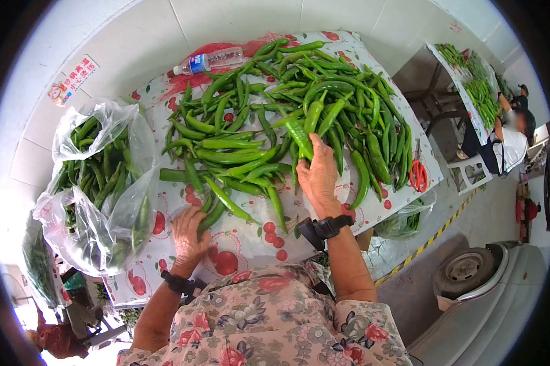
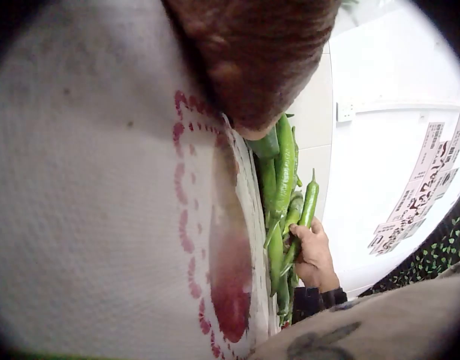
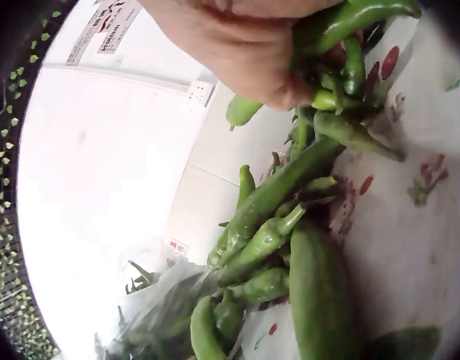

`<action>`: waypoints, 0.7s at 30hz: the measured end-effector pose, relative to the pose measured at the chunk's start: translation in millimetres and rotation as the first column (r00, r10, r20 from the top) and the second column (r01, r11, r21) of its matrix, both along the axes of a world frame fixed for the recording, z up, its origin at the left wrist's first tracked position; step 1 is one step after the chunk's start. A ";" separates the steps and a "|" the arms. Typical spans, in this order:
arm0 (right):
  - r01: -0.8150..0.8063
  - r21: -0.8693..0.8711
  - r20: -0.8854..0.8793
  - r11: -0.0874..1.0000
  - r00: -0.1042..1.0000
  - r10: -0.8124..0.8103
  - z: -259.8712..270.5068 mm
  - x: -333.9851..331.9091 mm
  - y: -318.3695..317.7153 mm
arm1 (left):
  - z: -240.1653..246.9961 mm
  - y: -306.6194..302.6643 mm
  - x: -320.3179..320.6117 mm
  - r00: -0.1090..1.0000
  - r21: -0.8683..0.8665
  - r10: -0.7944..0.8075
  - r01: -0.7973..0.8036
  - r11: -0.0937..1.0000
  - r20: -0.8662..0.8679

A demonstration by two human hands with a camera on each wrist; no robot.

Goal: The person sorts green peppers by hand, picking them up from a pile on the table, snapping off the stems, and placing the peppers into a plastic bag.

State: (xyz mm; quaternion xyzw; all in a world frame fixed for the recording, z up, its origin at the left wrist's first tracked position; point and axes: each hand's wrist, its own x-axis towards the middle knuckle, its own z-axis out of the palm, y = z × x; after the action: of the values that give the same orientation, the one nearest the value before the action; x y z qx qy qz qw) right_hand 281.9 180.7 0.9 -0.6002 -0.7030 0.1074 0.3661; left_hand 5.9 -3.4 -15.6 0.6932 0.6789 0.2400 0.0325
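Observation:
Long green chili peppers (image 1: 232, 157) lie in a broad heap on a cherry-patterned tablecloth (image 1: 183, 253). My right hand (image 1: 319, 177) pinches a green chili pepper (image 1: 299, 137) between thumb and fingers, raised over the near side of the heap. In the left wrist view, that pepper (image 2: 311, 196) points up from the fingers. At the near left edge of the heap, my left hand (image 1: 189, 235) rests on the cloth, its fingertips beside a dark green pepper (image 1: 214, 215). Only part of the left hand (image 2: 252, 60) shows in its own wrist view, large and dark.
A clear plastic bag (image 1: 98, 189) full of peppers stands at the left. Behind the heap lie a plastic bottle (image 1: 209, 61) and red netting (image 1: 250, 46). Red-handled scissors (image 1: 418, 174) lie at the right edge. Another person (image 1: 514, 137) sits by a second pepper table (image 1: 470, 85).

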 end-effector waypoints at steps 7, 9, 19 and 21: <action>-0.176 0.054 0.063 0.983 0.983 0.173 11.6 -6.3 -4.9 | -2.5 1.6 -0.2 1.000 0.016 -0.013 0.013 1.000 0.001; -0.198 0.029 0.118 0.980 0.974 0.193 17.9 -13.7 -11.5 | -1.1 1.6 0.2 1.000 0.016 -0.014 0.014 1.000 0.001; -0.363 -0.023 -0.054 0.932 0.931 0.361 25.8 -12.7 -6.8 | 5.1 2.0 3.6 1.000 0.008 0.001 -0.001 1.000 0.008; -0.328 0.145 -0.044 0.933 0.940 0.337 29.4 -6.8 9.5 | 5.0 1.3 3.1 1.000 0.000 0.000 0.000 1.000 0.009</action>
State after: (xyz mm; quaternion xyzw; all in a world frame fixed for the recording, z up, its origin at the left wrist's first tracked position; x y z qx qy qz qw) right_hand 275.1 190.2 30.4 -0.4423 -0.7873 0.1403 0.4061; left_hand 9.0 -2.1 -10.6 0.6923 0.6785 0.2431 0.0353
